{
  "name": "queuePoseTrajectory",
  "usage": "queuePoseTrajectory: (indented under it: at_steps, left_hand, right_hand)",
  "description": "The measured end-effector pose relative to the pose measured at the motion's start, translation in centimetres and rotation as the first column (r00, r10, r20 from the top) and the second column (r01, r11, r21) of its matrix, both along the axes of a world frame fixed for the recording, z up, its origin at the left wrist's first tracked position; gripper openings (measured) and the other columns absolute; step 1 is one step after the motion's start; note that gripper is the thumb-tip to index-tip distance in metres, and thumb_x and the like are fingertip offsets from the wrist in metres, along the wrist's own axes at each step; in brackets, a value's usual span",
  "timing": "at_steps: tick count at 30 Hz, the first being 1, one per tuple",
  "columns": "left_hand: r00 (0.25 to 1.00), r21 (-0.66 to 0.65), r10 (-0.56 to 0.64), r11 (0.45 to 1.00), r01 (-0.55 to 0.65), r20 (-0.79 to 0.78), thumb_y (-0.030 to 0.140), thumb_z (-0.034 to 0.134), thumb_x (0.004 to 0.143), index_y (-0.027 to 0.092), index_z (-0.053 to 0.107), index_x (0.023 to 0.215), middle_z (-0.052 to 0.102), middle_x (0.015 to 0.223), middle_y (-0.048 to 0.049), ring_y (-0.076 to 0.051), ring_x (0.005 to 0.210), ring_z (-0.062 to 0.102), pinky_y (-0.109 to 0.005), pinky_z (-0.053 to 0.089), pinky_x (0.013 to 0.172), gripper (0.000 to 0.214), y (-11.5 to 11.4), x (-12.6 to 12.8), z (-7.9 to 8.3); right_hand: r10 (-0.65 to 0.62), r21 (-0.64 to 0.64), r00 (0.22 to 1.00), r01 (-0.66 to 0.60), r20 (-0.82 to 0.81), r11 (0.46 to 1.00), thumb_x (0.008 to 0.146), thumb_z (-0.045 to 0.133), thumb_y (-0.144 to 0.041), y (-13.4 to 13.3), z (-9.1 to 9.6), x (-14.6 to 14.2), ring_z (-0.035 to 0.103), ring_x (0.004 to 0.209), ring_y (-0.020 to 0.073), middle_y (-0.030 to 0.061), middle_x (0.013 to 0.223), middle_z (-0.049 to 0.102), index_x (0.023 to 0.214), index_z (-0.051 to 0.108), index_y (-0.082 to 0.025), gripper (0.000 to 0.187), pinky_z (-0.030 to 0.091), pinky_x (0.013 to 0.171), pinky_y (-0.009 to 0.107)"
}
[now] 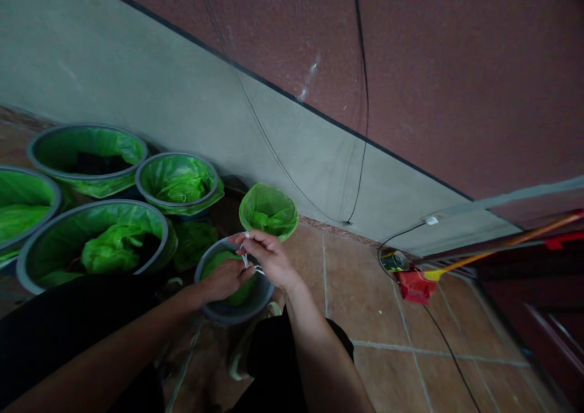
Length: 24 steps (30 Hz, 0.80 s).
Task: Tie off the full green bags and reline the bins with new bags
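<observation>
Left hand [225,279] and right hand [269,258] pinched a white tie [245,260]
Both hands closed narrowly on it, just above a grey bucket [232,320] lined with a green bag [228,264], beside other lined buckets [104,202] on the tiled floor [378,303].

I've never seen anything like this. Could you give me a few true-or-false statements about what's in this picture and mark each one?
1. The left hand and right hand are over a small grey bucket lined with a green plastic bag. True.
2. Both hands wear gloves. False: they are bare.
3. A thin white item shows between the fingers. True.
4. The small grey bucket stands on carpet. False: it stands on a tiled floor.
5. A black cable runs down the wall. True.
</observation>
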<state>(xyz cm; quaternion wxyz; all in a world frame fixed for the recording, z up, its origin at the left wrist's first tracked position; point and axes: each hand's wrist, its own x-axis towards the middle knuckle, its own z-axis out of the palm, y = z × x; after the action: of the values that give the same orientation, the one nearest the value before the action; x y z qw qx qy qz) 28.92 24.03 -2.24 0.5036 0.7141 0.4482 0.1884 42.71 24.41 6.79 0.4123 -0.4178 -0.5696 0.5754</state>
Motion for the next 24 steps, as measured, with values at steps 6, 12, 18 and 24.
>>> queuePoseTrajectory:
  at_steps: [6, 12, 18, 24]
  left_hand:
    - [0.997, -0.084, 0.074, 0.994, -0.071, 0.028, 0.05, 0.035, 0.093, 0.021, 0.07, 0.076, 0.058, 0.063, -0.004, -0.022, 0.066, 0.058, -0.036, 0.046, 0.071, 0.048, 0.7, -0.2, -0.3]
    - [0.955, -0.319, 0.21, 0.938, -0.137, 0.209, 0.064, 0.045, 0.084, 0.02, 0.058, 0.062, 0.039, 0.05, 0.0028, -0.014, 0.051, 0.036, -0.029, 0.029, 0.053, 0.051, 1.2, -0.1, -1.2]
    - [0.923, -0.401, 0.285, 0.901, -0.166, 0.258, 0.071, 0.054, 0.073, 0.021, 0.05, 0.057, 0.041, 0.049, 0.0033, -0.012, 0.049, 0.035, -0.028, 0.027, 0.051, 0.053, 1.1, -0.2, -1.7]
    - [0.929, -0.261, 0.284, 0.94, -0.221, 0.236, 0.049, 0.062, 0.075, 0.018, 0.07, 0.07, 0.062, 0.061, -0.0018, -0.016, 0.056, 0.051, -0.026, 0.037, 0.055, 0.033, 2.0, -1.0, -2.3]
  right_hand:
    - [-0.464, 0.252, 0.677, 0.393, 0.571, 0.884, 0.09, 0.062, -0.03, 1.2, -2.9, 2.9, 0.066, 0.094, 0.0218, 0.0083, 0.106, 0.07, 0.103, 0.071, -0.022, 0.019, 0.05, 0.094, 0.038]
    - [-0.062, 0.018, 0.772, 0.065, 0.633, 0.998, 0.094, 0.056, -0.026, 0.1, -4.8, 2.3, 0.067, 0.081, 0.0171, 0.0023, 0.096, 0.073, 0.12, 0.066, -0.024, 0.028, 0.053, 0.08, 0.03]
    - [0.073, -0.031, 0.692, -0.073, 0.719, 0.997, 0.093, 0.06, -0.023, -0.4, -4.3, 1.4, 0.067, 0.09, 0.0171, 0.0026, 0.098, 0.075, 0.107, 0.071, -0.022, 0.018, 0.049, 0.082, 0.028]
    - [0.13, -0.107, 0.573, -0.075, 0.809, 0.991, 0.089, 0.061, -0.017, -0.3, -3.8, 2.4, 0.061, 0.072, 0.0146, 0.0006, 0.073, 0.07, 0.079, 0.075, -0.02, 0.017, 0.042, 0.067, 0.025]
